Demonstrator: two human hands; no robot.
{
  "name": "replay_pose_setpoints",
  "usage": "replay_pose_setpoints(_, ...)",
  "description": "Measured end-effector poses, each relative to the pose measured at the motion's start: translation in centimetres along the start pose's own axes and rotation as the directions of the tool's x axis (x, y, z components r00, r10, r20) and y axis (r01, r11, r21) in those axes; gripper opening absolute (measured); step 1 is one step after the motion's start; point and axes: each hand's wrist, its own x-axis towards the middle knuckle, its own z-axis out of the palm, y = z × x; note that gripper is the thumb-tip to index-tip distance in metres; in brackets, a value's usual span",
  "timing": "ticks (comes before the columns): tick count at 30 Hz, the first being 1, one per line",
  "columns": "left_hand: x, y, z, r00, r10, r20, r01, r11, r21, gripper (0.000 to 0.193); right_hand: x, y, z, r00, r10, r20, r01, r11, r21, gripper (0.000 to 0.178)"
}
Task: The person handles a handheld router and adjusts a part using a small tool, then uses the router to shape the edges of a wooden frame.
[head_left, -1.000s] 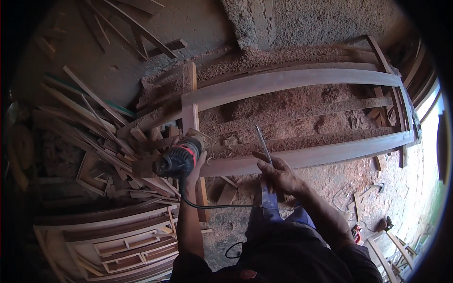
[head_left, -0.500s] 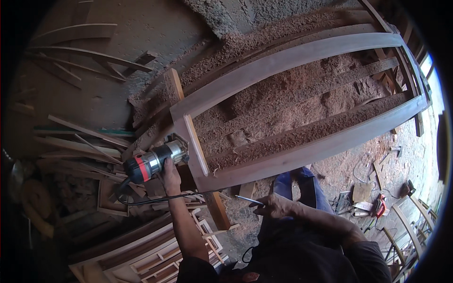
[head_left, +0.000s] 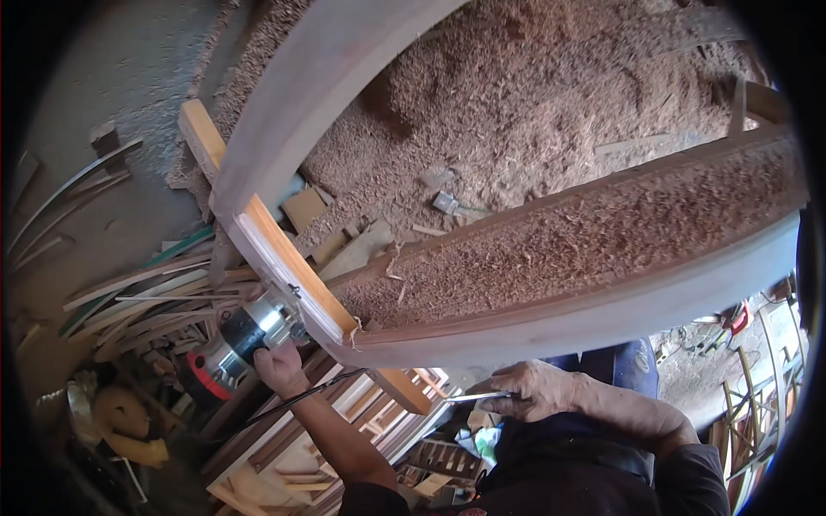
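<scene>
A curved wooden frame [head_left: 594, 320] with a pale outer face spans the view. Its short end rail lies at the left. My left hand [head_left: 281, 368] is closed around a black and silver router [head_left: 239, 337] with a red band. The router lies on its side, its base up against the outer side of that end rail, and its cutting bit is hidden. Below the frame's near rail, my right hand [head_left: 538, 389] is closed on a slim silver-shafted tool [head_left: 473, 396], tip toward the left. Its handle is mostly covered by my fingers, so I cannot tell its exact kind.
Wood shavings [head_left: 533, 112] cover the floor and the near rail's inner side. A wooden bar [head_left: 200, 138] supports the frame's left end. The router's black cord [head_left: 331, 383] passes over my left forearm. Loose wood strips [head_left: 146, 288] pile up at left; slatted wooden pieces stand below.
My view has moved closer to the frame's left end and turned, so the frame looks larger. Both hands keep their holds, with the router still at the end rail.
</scene>
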Motion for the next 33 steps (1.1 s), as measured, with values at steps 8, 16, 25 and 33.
replay_pose_setpoints(8,-0.3,0.1,-1.9,0.997,0.063,-0.036,-0.063,0.998,0.023,0.102,-0.5,3.4,1.9,0.975,0.175,-0.138,-0.168,0.984,0.063,0.04)
replay_pose_setpoints(16,-0.6,0.0,2.7,0.992,0.124,-0.01,-0.12,0.977,0.178,0.106,-0.2,5.7,-0.5,0.987,0.113,0.112,-0.115,0.993,0.011,0.05)
replay_pose_setpoints(25,-0.5,0.2,3.6,0.965,0.261,-0.026,-0.244,0.931,0.271,0.114,-0.7,10.4,-0.7,0.977,0.002,0.214,-0.045,0.98,0.194,0.058)
replay_pose_setpoints(33,0.6,-0.6,4.8,0.965,0.237,0.115,-0.25,0.961,0.121,0.107,-6.3,18.1,7.3,1.0,0.02,-0.015,-0.003,0.712,0.702,0.05)
